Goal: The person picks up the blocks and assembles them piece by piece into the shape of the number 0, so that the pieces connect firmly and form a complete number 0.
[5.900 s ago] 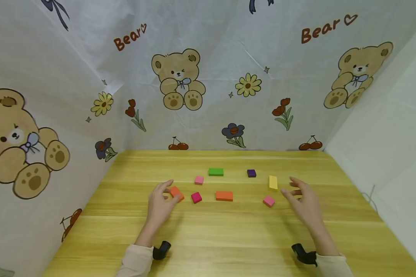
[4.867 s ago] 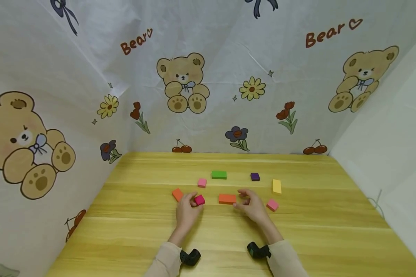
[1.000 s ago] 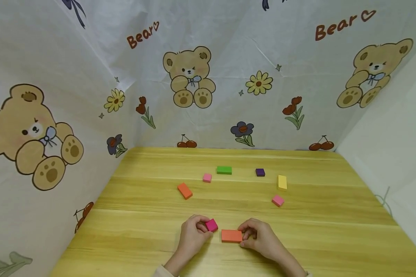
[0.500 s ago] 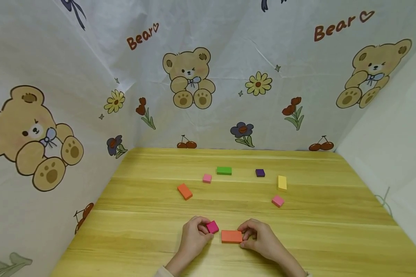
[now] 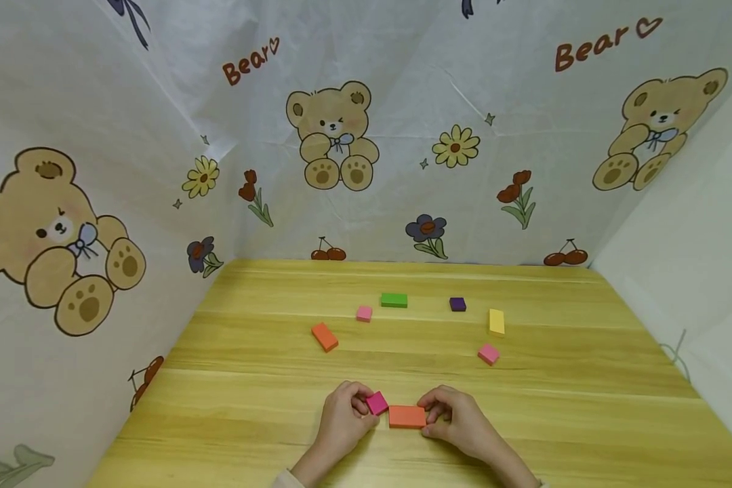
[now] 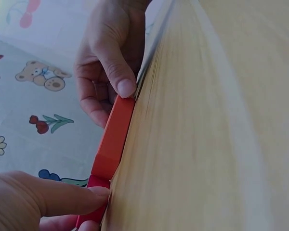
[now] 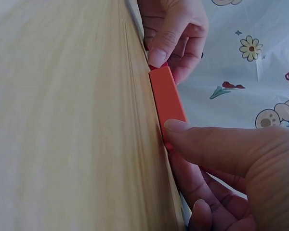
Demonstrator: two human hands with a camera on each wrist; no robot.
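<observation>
Magenta block [image 5: 377,403] is pinched by left hand [image 5: 343,417] beside orange block [image 5: 407,417], itself pinched by right hand [image 5: 460,420], presumably freeing facing ends.

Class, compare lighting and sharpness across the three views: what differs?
Head view: yellow wood-grain table warmly, fairly evenly lit; left wrist view: table paler, white bear-print sheet washed out at the top-left corner; right wrist view: rectangular orange block fairly crisp, table grain smeared and soft.

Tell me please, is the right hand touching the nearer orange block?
Touching. The right wrist view shows the right hand with its thumb on the nearer orange block.
</observation>
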